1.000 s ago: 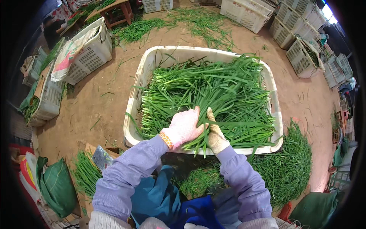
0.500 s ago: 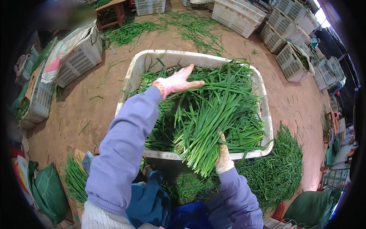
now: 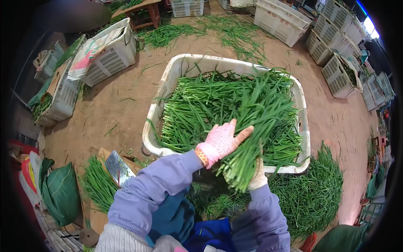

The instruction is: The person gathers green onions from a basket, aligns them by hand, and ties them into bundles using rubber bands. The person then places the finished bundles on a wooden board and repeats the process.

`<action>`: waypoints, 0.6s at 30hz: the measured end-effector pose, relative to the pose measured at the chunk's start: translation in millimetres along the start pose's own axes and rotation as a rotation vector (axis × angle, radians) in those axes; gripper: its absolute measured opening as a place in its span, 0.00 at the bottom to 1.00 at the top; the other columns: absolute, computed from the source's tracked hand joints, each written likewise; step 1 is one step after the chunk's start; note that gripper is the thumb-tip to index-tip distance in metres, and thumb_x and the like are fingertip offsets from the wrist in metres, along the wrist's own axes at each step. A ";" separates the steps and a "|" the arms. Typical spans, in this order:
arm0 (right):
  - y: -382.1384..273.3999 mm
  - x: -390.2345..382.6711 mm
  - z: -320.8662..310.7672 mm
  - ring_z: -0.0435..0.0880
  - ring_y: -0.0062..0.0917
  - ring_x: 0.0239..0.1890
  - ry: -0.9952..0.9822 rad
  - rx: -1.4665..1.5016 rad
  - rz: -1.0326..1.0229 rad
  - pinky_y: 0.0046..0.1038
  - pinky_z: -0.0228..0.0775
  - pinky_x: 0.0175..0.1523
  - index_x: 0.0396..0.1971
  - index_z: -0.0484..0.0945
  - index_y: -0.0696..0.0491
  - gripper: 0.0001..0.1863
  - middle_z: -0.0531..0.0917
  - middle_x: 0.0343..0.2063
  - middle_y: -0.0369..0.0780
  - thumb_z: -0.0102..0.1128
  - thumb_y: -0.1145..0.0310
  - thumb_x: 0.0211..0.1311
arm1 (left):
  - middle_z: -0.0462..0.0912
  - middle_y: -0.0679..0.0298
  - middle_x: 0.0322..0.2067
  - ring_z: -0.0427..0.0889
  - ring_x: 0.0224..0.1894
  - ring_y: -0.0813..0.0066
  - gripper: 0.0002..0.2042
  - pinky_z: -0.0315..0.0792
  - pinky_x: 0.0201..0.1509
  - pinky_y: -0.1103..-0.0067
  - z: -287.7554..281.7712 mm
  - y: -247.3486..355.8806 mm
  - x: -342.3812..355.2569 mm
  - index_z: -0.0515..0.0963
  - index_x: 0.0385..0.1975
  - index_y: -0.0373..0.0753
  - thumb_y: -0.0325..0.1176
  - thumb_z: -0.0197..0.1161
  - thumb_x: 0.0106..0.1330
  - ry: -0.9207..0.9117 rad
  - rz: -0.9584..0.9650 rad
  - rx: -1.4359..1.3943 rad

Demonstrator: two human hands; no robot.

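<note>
My left hand (image 3: 220, 145), in a pink patterned glove, rests against a bunch of long green chive-like stalks (image 3: 237, 170), thumb and fingers apart. My right hand (image 3: 257, 178), in a soiled cream glove, is closed on that bunch near its pale lower ends and partly hidden by it. The bunch lies over the near edge of a large white plastic crate (image 3: 151, 134) filled with layers of similar stalks (image 3: 193, 96). At lower left, a broad metal blade (image 3: 115, 164) lies on a wooden board beside more stalks (image 3: 96, 185).
A large loose heap of greens (image 3: 310, 197) is at right. Crates (image 3: 105, 65) stand left, with more crates (image 3: 340, 80) stacked right. Scattered leaves (image 3: 168, 35) lie on the dirt floor beyond, near a wooden bench (image 3: 147, 10). A green sack (image 3: 58, 193) sits at lower left.
Half a second ago my left hand was raised over the crate's far left part; it has come down and right onto the bunch. My right hand has stayed on the bunch, shifting slightly.
</note>
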State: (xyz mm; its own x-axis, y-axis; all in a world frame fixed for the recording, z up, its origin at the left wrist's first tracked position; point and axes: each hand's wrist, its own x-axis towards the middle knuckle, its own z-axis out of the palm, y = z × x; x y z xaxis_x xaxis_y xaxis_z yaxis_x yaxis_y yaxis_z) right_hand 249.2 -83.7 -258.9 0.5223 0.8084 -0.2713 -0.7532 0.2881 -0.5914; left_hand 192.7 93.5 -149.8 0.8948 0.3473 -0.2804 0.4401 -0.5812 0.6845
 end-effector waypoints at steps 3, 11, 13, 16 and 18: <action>-16.8 -32.0 -6.9 0.73 0.29 0.51 -0.124 -0.011 0.021 0.36 0.67 0.57 0.58 0.64 0.47 0.31 0.74 0.51 0.37 0.49 0.44 0.60 | 0.67 0.39 0.52 0.71 0.51 0.45 0.43 0.66 0.54 0.64 -0.1 25.2 -39.7 0.54 0.61 0.31 0.66 0.42 0.60 0.112 0.089 -0.091; 7.7 -134.3 -9.6 0.77 0.29 0.46 0.158 0.100 0.156 0.35 0.71 0.53 0.55 0.68 0.49 0.32 0.77 0.48 0.37 0.56 0.44 0.56 | 0.57 0.37 0.59 0.60 0.61 0.48 0.47 0.59 0.62 0.70 85.5 48.1 -132.1 0.43 0.62 0.24 0.63 0.47 0.59 -0.046 0.082 -0.215; 27.8 -156.8 -16.3 0.77 0.29 0.46 0.139 0.145 0.195 0.35 0.71 0.53 0.55 0.68 0.49 0.31 0.77 0.48 0.37 0.56 0.45 0.56 | 0.59 0.36 0.57 0.63 0.59 0.47 0.46 0.59 0.61 0.69 111.1 33.5 -150.6 0.45 0.62 0.24 0.63 0.46 0.60 -0.031 0.079 -0.131; 47.4 -187.4 -27.9 0.77 0.28 0.46 0.134 0.218 0.219 0.34 0.71 0.53 0.55 0.68 0.49 0.31 0.77 0.48 0.37 0.56 0.45 0.56 | 0.71 0.41 0.48 0.69 0.52 0.50 0.32 0.62 0.59 0.68 126.0 26.7 -168.7 0.63 0.56 0.31 0.53 0.53 0.61 0.111 0.209 -0.042; 55.7 -204.7 -33.3 0.78 0.28 0.46 0.125 0.256 0.215 0.34 0.71 0.53 0.55 0.68 0.49 0.31 0.77 0.48 0.37 0.56 0.46 0.56 | 0.78 0.51 0.41 0.72 0.49 0.53 0.20 0.64 0.57 0.72 120.2 21.6 -166.0 0.75 0.47 0.36 0.43 0.59 0.61 0.257 0.343 0.000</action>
State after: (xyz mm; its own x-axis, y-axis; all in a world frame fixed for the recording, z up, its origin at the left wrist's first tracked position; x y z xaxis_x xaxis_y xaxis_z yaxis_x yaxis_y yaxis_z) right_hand 113.7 -250.2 -261.6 0.3736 0.8000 -0.4694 -0.9189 0.2501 -0.3051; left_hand 62.7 -65.2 -169.4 0.9417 0.3057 0.1402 0.1201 -0.6951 0.7088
